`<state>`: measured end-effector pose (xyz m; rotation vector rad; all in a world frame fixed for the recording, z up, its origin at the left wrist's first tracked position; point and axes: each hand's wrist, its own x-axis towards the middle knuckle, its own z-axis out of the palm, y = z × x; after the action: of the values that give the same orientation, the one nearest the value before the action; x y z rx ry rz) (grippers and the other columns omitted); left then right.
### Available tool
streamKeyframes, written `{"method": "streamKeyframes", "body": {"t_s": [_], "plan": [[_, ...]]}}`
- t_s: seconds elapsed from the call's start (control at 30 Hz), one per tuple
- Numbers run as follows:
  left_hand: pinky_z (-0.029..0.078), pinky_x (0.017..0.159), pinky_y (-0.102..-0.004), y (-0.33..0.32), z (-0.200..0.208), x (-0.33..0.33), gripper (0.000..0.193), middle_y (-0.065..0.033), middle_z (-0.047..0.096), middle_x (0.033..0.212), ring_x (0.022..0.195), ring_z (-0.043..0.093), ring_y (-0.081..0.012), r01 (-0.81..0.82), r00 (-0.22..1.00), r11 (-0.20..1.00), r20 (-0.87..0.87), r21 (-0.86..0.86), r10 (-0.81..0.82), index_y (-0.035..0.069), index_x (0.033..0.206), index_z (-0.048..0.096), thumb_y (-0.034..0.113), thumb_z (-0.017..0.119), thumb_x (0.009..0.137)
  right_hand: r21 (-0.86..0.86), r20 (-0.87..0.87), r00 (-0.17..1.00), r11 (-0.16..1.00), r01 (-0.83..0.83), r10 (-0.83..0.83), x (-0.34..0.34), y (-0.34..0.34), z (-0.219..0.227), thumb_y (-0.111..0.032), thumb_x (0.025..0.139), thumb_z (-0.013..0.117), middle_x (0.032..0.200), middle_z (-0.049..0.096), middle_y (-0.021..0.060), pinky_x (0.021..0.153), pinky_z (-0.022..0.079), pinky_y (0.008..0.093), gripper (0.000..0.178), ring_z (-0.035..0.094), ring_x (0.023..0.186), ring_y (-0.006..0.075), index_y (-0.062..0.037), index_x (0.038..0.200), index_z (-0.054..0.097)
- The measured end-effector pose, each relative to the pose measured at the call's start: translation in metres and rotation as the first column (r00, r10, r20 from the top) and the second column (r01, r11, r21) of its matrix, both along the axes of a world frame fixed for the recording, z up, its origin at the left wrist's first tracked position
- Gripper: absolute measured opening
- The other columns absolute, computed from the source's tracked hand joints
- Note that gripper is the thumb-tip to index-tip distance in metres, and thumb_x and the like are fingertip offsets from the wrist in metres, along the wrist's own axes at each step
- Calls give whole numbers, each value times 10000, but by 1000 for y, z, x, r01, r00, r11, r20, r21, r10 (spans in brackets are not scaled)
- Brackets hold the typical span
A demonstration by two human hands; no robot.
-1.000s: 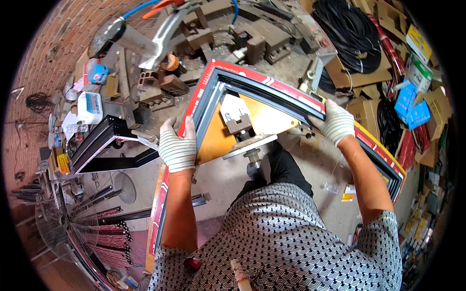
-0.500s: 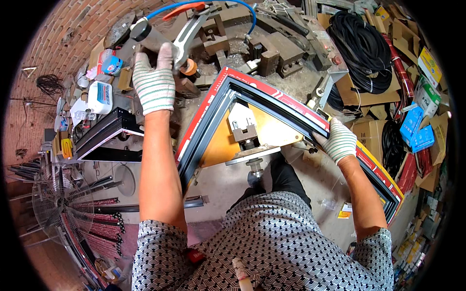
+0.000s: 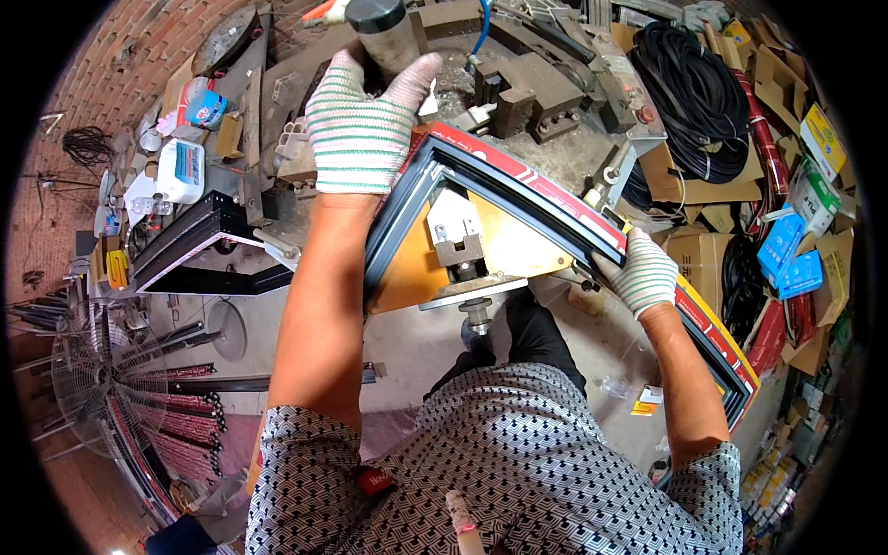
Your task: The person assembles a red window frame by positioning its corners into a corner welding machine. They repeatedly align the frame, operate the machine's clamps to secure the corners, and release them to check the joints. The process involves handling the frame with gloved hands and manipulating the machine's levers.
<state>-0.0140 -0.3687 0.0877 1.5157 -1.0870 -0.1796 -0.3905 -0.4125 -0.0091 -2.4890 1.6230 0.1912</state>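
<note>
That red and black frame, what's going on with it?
A person is holding the frame with the gloved right hand. A yellow-orange plate shows inside the frame's corner. The gloved left hand is raised to a dark-capped cylinder beyond the frame; I can't tell if it grips it.

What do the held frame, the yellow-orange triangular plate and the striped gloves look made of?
Frame: probably coated metal, perhaps aluminium; crisp grooves and satin dark-grey faces suggest it.
Triangular plate: smooth and slightly shiny, so possibly painted metal or coated board; unclear which.
Gloves: apparently knitted fabric, matte, with a ribbed texture.
</note>
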Motion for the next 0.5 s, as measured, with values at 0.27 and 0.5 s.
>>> {"method": "streamKeyframes", "body": {"t_s": [0.27,0.5], "plan": [[593,876,-341,-7,-11,5,481,-119,795,1056,941,747,-175,-64,995,998,75,-2,64,-10,1186,725,305,905,869,11,-1,1000,1000,13,-13,1,1,1,-531,833,824,959,739,233,805,582,475,600,729,916,409,-13,1065,631],[582,922,-340,-8,-7,1,476,-93,793,1085,976,737,-166,-51,999,998,5,28,51,13,1206,727,314,899,880,24,-8,1000,1000,16,-15,3,1,6,-539,830,822,958,736,237,808,581,481,609,728,929,416,-14,1077,637]]}}
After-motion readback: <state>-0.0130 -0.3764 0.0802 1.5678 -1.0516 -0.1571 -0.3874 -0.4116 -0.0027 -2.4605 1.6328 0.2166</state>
